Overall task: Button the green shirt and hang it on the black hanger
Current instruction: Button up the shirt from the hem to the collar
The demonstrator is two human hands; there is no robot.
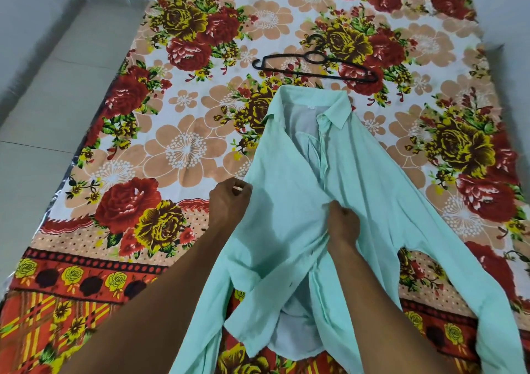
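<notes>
The pale green shirt (289, 178) lies front up on the flowered bedsheet, collar pointing away from me, its front open at the chest and at the hem. My left hand (229, 198) pinches the shirt's left side edge with curled fingers. My right hand (342, 223) grips the button placket near the shirt's middle, bunching the cloth. The black hanger (315, 65) lies flat on the sheet just beyond the collar, untouched. One sleeve (459, 259) stretches toward the lower right, and the other is folded under my left forearm.
The flowered sheet (177, 144) covers a mattress that fills most of the view. Pale floor tiles (51, 92) run along the left side, and a white wall (510, 6) stands at the far right.
</notes>
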